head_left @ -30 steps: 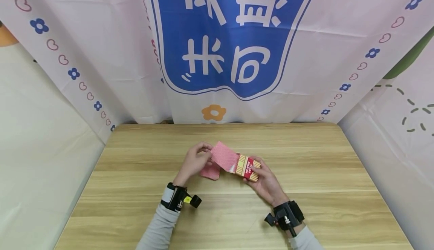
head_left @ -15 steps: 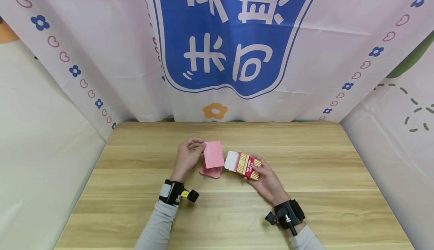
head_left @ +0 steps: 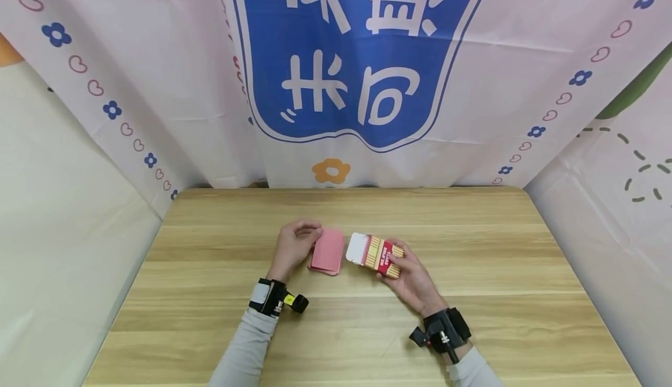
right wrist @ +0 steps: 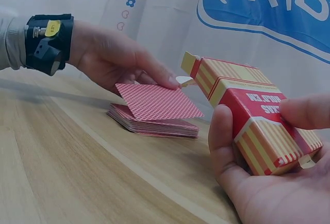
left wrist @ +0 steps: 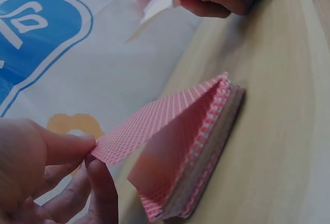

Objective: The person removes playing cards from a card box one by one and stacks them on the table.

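Observation:
Between thumb and fingers, my left hand (head_left: 293, 247) pinches one corner of a red-and-white patterned playing card (left wrist: 154, 118). The card slopes over a squared stack of playing cards (right wrist: 154, 127) lying on the table; its far end meets the stack's edge, while the pinched end is raised. To the right, my right hand (head_left: 413, 281) grips a red and yellow striped card box (right wrist: 255, 113) off the table. The box's white end flap (head_left: 358, 248) stands open toward the stack. Printed lettering shows on the box's red label.
The wooden table (head_left: 336, 340) runs back to a hanging white cloth (head_left: 205, 83) with a blue printed panel. Pale cloth walls border both sides. Each wrist wears a black strap with a small camera, the left one (head_left: 270, 297) near the stack.
My left hand has drawn the playing card left, away from the box's open end, and lowered it over the stack. The right hand with the card box has stayed nearly still.

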Tool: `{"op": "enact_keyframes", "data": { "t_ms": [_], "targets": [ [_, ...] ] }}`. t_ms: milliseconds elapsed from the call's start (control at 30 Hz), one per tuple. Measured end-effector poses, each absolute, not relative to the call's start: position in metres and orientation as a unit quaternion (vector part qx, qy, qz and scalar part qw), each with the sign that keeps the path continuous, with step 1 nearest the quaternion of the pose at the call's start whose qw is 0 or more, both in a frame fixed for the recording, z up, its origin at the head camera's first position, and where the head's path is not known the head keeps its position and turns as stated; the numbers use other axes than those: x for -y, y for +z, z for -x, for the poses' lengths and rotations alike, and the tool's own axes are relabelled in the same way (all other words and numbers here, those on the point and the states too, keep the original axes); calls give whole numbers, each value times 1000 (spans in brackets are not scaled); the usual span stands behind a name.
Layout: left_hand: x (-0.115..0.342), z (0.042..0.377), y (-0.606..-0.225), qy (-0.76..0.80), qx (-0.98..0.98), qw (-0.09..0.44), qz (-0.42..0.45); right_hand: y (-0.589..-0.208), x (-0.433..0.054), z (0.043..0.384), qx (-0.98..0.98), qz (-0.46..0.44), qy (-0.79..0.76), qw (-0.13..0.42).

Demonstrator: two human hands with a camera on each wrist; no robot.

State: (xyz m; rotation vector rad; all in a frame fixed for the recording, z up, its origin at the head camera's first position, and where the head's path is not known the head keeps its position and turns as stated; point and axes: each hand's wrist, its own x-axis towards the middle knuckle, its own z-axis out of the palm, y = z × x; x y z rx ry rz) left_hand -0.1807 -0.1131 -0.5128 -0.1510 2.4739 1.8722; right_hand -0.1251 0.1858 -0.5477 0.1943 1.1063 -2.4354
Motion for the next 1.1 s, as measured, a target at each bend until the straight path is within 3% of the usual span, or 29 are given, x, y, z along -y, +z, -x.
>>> {"op": "enact_keyframes", "data": {
  "t_ms": [200, 1100],
  "targets": [
    [111, 179, -517, 529, -848, -12, 34, -547, -186, 125, -404, -66, -883, 230],
    [107, 179, -529, 471, -881, -35, 42, -547, -186, 125, -395, -63, -887, 233]
  ]
}}
